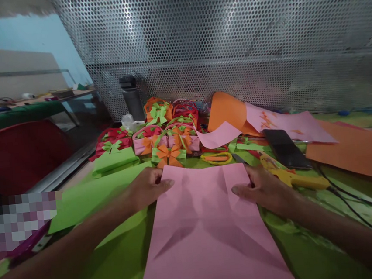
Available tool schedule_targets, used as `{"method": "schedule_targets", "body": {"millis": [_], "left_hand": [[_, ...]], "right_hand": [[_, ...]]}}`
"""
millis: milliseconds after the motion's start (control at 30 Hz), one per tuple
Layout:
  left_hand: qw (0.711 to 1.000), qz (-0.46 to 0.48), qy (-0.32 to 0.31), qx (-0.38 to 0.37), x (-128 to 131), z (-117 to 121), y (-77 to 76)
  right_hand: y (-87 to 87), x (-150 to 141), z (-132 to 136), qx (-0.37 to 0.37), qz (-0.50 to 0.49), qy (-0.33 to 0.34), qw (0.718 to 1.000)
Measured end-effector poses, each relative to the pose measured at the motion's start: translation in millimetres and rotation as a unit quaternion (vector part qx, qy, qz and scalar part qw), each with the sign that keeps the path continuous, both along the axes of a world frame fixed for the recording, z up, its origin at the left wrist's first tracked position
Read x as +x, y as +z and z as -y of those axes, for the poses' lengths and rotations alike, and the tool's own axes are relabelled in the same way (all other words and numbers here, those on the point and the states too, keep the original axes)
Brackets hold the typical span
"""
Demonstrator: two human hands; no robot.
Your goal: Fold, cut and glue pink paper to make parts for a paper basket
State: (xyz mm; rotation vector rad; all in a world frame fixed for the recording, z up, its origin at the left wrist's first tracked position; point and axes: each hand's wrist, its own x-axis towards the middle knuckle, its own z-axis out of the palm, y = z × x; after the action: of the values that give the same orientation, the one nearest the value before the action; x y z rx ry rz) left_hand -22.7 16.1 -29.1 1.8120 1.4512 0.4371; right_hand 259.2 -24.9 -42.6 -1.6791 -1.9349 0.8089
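A large pink paper sheet [211, 233] stretches toward me over the green table, with a crease along its right side. My left hand [149, 187] pinches its far left corner between thumb and fingers. At the far right corner, my right hand [259, 187] grips the same sheet, thumb on top. Just beyond the sheet lie yellow-handled scissors [217, 158], their blade near my right fingers. A yellow glue gun [295, 179] rests to the right of my right hand. Beneath my left forearm is a bright green paper sheet [102, 193].
Several small paper bags with bows [169, 154] crowd the table's far middle, beside a dark bottle [132, 98]. A black phone [285, 149] lies right, near orange paper [354, 149] and a black cable [349, 194]. A perforated metal panel [212, 36] stands behind.
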Motion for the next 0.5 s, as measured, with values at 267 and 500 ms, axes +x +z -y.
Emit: {"method": "schedule_targets", "body": {"millis": [267,500], "left_hand": [[0.998,-0.034,-0.054,0.018,3,2,3.8],[0.998,-0.016,-0.04,0.051,2,2,-4.7]], "right_hand": [[-0.2,2,0,0.009,0.042,-0.02,0.999],[2.7,-6,4,-0.017,0.049,-0.032,0.998]]}}
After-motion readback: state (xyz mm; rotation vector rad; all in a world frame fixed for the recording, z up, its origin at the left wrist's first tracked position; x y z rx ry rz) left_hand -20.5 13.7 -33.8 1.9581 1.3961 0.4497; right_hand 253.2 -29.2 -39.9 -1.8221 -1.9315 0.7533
